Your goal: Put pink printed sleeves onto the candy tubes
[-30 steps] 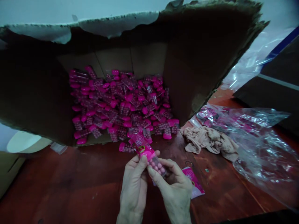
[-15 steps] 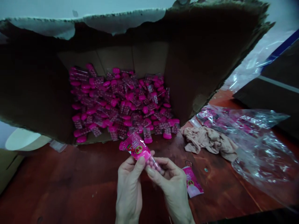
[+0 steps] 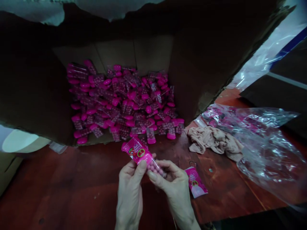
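In front of the box's open side, both hands hold one clear container of pink candy balls [image 3: 153,166], tilted with its upper end to the left. A pink printed sleeve [image 3: 136,150] covers that upper end and sticks out past it. My left hand [image 3: 131,188] is closed, its thumb pressed on the sleeve's lower edge. My right hand [image 3: 171,185] pinches the clear lower end between thumb and fingers. Just right of this hand, a flat pink sleeve [image 3: 196,182] lies on the table. Many similar containers with pink caps [image 3: 129,105] lie heaped in the box.
The large cardboard box [image 3: 196,64] has torn edges and opens toward me. On the right of the red-brown table [image 3: 72,188] are a crumpled beige cloth [image 3: 213,140] and a clear plastic bag [image 3: 268,159] with pink pieces. A pale bowl [image 3: 22,142] stands at left.
The view has shifted slightly, so the box's upper rim sits higher in the picture. Both hands keep their hold on the container, and the sleeve's free end looks a little flatter.
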Demonstrator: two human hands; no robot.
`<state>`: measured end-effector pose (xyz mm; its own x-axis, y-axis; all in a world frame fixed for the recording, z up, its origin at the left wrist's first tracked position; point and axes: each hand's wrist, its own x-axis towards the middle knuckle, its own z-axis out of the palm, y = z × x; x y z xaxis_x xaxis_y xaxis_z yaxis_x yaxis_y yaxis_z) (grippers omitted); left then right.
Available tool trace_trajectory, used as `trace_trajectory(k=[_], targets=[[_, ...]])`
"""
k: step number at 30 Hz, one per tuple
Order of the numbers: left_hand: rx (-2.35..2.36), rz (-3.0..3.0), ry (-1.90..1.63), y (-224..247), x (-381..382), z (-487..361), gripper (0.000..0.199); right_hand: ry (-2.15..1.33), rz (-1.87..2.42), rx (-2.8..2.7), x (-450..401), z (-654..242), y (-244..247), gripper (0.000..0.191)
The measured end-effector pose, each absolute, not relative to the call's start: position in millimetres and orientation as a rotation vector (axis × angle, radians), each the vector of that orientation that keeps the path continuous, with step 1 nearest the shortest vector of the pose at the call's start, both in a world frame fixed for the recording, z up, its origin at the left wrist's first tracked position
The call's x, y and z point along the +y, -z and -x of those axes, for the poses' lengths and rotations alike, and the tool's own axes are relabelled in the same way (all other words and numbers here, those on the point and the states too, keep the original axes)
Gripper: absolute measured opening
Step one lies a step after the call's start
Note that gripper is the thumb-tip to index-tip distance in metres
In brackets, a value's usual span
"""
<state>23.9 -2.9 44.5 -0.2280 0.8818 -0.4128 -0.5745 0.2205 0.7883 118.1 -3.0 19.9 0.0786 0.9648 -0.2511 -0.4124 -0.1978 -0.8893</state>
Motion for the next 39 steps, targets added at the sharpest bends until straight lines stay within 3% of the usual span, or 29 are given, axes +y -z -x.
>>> trace_trajectory(k=[8, 16, 22, 39], targets=[[1.111, -0.333, -1.323, -38, -7, -24, 0.016, -0.912, 1.306, -1.013, -16, -112, -11, 0.021], [1.131, -0.289, -1.426, -45, -3, -10, 0.016, -1.427, 1.192, -0.820, -18, -109, -15, 0.029], [1.158, -0.142, -1.370, -47, -9, -22, 0.022, -1.354, 1.155, -0.667, -28, -98, -18, 0.016], [1.131, -0.039, -1.376, -41, -20, -32, 0.028, -1.384, 1.139, -0.642, -33, -103, -17, 0.015]])
